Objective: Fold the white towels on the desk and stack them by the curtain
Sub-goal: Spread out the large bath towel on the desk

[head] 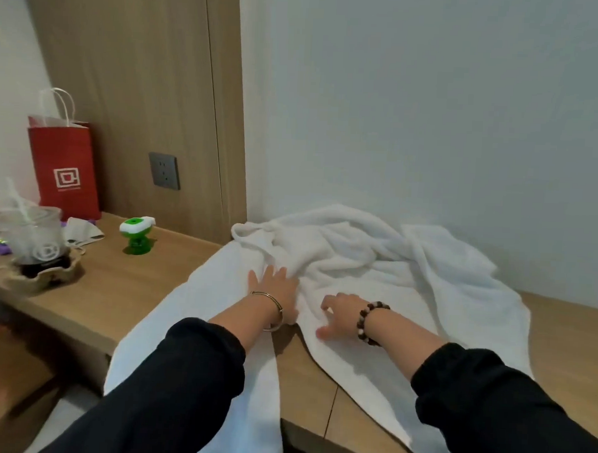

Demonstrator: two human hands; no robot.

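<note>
Black sleeves [188, 375] reach over a pale wood counter [134, 280] to a heap of white towels [375, 260].

Soft, fluffy terry lies rumpled against the plain wall, one smoother length draping over the counter's front edge. Left hand [274, 290], with a thin metal bangle [270, 310], lies flat on the cloth with fingers spread. Right hand [338, 313], with a round-bead bracelet [372, 320], rests on the cloth with bent fingers; whether it pinches a fold I cannot tell. Further left stand a glossy red paper bag [65, 168], a clear plastic cup [33, 238] and a small green plastic gadget [136, 233].
</note>
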